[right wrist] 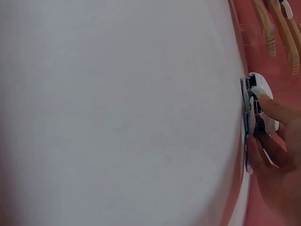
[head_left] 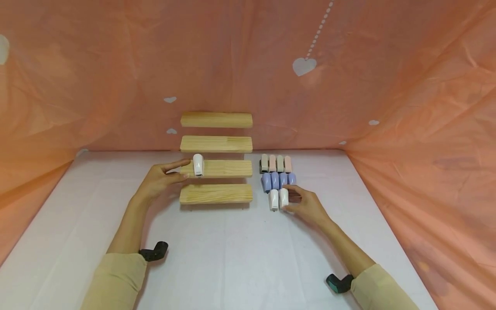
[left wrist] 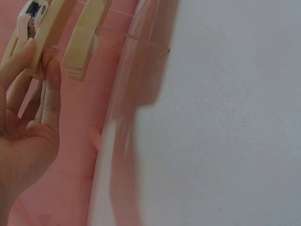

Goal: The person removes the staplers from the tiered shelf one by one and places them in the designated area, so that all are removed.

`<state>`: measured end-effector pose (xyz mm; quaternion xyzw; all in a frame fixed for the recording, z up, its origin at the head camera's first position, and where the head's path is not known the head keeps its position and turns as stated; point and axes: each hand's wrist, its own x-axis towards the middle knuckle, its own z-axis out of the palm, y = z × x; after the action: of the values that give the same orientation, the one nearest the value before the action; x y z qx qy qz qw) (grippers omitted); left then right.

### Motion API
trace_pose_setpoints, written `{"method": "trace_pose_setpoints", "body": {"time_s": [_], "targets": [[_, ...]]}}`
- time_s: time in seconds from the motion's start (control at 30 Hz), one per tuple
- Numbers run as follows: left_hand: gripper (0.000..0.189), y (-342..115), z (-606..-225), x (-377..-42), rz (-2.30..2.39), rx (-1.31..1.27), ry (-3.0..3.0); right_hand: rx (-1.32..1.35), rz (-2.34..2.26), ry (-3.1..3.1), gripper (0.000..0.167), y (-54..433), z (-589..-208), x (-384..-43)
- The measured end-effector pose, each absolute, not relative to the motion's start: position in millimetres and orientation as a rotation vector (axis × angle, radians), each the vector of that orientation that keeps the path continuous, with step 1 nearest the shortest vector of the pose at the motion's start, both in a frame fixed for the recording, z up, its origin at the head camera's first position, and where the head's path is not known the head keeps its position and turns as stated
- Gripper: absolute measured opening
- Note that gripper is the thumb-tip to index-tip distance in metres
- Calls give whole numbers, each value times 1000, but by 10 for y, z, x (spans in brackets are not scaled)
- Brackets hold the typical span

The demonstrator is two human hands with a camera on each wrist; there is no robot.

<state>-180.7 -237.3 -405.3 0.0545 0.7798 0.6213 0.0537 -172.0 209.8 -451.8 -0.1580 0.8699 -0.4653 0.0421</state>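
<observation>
My left hand (head_left: 159,181) pinches the left end of a wooden shelf board (head_left: 228,168), the second from the bottom, with thumb above and fingers beneath. On that board near its left end stands a white mini stapler (head_left: 198,165), close to the thumb in the left wrist view. My right hand (head_left: 308,206) holds a second white mini stapler (head_left: 284,198) between thumb and fingers at the near end of the stapler group. Just left of it is another white mini stapler (head_left: 274,199). Several lilac staplers (head_left: 266,181) form a row behind, partly covered by the right hand.
Farther back is a row of beige staplers (head_left: 265,163) and pink staplers (head_left: 288,164). More wooden boards rise in steps: a lowest board (head_left: 215,194), an upper board (head_left: 216,144) and a top board (head_left: 216,120). A white-covered table (head_left: 232,258) meets orange cloth walls (head_left: 232,64).
</observation>
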Motion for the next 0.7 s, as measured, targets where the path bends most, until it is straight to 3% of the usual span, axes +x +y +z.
{"method": "trace_pose_setpoints", "body": {"time_s": [0.7], "targets": [[55, -2368, -4038, -1808, 1912, 169, 2335, -621, -1424, 2738, 62, 2112, -4535, -1721]]}}
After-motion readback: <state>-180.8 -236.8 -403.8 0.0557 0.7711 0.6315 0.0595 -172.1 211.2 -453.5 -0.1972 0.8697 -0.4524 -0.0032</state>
